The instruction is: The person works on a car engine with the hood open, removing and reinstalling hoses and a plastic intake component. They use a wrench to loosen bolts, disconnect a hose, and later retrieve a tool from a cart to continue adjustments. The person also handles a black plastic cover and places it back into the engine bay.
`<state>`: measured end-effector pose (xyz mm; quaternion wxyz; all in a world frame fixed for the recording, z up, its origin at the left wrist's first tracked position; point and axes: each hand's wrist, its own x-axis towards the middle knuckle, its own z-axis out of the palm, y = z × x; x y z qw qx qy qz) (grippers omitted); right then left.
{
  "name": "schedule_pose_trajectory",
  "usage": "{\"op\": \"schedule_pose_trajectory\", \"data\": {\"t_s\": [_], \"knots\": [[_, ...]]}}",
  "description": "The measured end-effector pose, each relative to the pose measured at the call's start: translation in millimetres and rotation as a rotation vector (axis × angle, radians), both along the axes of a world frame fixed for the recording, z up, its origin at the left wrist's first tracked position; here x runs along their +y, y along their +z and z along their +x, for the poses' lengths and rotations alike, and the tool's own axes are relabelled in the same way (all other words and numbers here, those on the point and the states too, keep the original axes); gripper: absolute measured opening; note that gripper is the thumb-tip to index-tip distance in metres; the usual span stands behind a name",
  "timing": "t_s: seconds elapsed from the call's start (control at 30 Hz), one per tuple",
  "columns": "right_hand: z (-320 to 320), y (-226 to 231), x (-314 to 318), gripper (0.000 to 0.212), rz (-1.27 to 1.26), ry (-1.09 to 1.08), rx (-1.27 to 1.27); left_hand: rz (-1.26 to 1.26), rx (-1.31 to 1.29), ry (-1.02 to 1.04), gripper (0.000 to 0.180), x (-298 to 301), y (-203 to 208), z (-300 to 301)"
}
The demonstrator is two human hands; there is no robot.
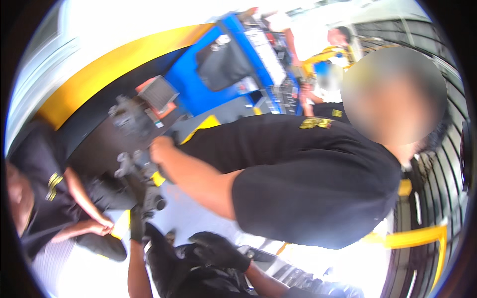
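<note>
My left hand, in a black glove, is at the lower left, against a dark metal part with a round opening. Blur hides its fingers, so I cannot tell whether it grips the part. Above that lies a silver, forked-looking metal piece. My right hand, also in a black glove, hangs in front of my dark-clothed legs with its fingers stretched out and nothing visible in it. A co-worker's bare hand reaches in just above the metal parts.
The co-worker in a black T-shirt fills the right middle, close to me. Another person sits low at the left, hands together. Beyond stand a blue cabinet, a grey finned block and a yellow-edged wall. A yellow rail runs at the right.
</note>
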<state>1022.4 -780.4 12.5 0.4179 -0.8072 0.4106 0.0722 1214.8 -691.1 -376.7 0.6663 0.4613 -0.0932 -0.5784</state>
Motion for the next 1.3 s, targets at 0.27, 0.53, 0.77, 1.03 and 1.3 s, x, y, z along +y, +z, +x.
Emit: {"op": "schedule_pose_trajectory", "data": {"t_s": [0.27,0.53,0.77,1.03,1.3], "knots": [[16.0,4.6,4.2,0.038,0.037,-0.065,-0.064,0.286,-0.791,-0.092,0.030,84.4,16.7,-2.7],[-2.1,-13.8,-15.6,0.058,-0.115,-0.091,-0.039,0.112,-0.706,-0.332,0.036,87.6,161.5,21.9],[-0.7,9.3,-5.5,0.069,0.102,-0.270,-0.321,0.105,-0.736,-0.248,0.023,95.7,302.5,22.2],[-10.1,88.4,0.5,0.047,0.445,-0.221,-0.507,0.227,-0.817,-0.221,0.025,96.6,420.1,-5.7],[-71.3,109.0,13.3,0.040,0.218,-0.129,-0.697,0.050,-0.964,-0.090,0.028,108.0,469.4,-53.4]]}}
